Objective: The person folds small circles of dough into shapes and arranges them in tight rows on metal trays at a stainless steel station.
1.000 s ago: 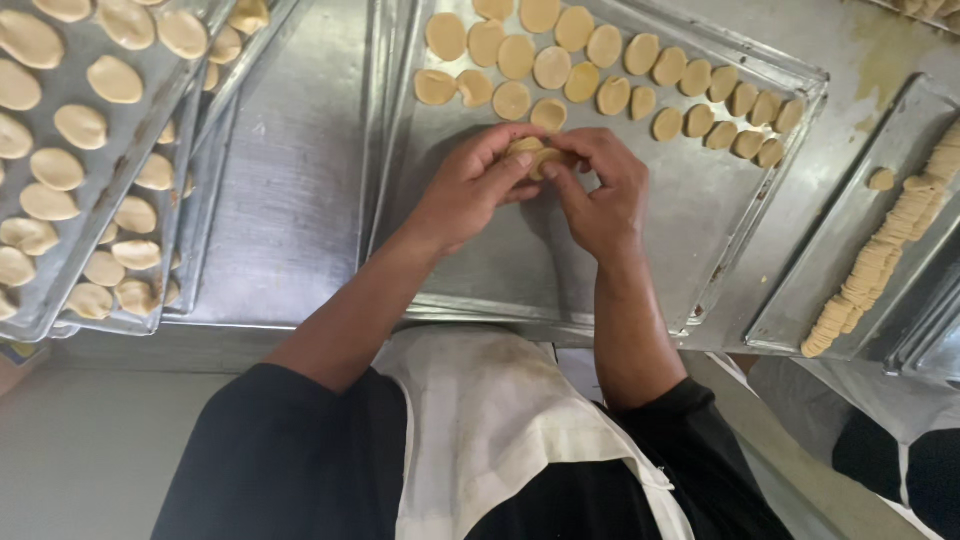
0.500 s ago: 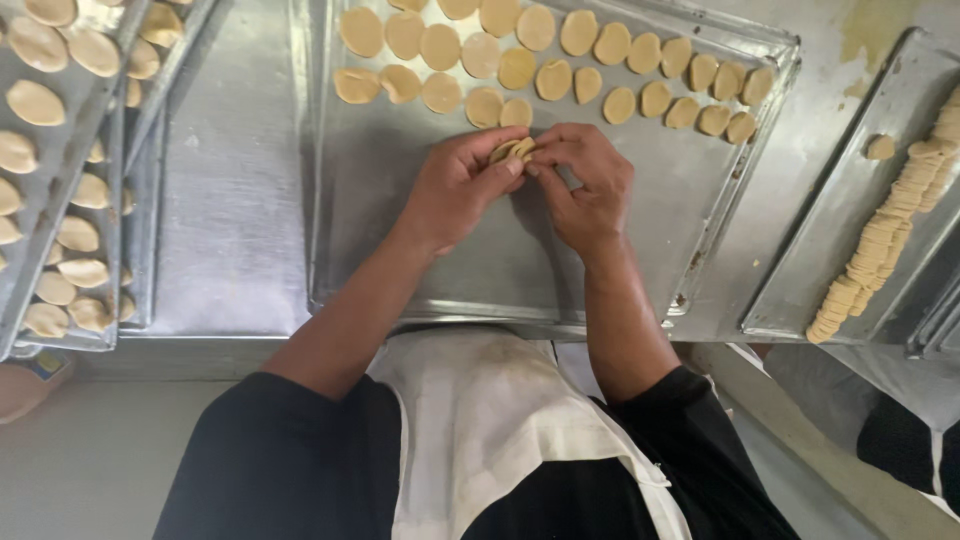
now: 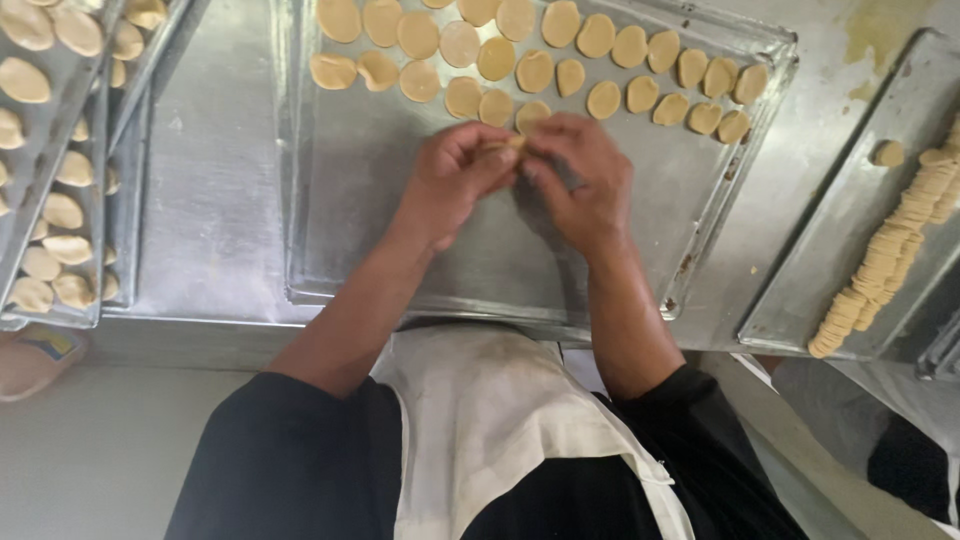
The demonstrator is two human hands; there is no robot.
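My left hand (image 3: 455, 175) and my right hand (image 3: 580, 175) meet over the middle of a steel baking tray (image 3: 400, 250). Both pinch one small piece of pale dough (image 3: 513, 143) between their fingertips; most of it is hidden by the fingers. Just beyond the hands, rows of flat round dough pieces (image 3: 535, 70) lie on the far part of the tray. The nearest of them (image 3: 531, 113) sits right by my fingertips.
A tray (image 3: 60, 130) of folded dough pieces stands at the left. At the right, another tray (image 3: 850, 250) holds a long overlapping line of thin dough discs (image 3: 885, 260). All rest on a steel table (image 3: 215, 150). My white apron (image 3: 490, 430) is below.
The view has shifted, so the tray and my hands sit a little differently in it. Both hands stay together, working the same dough piece near the last row.
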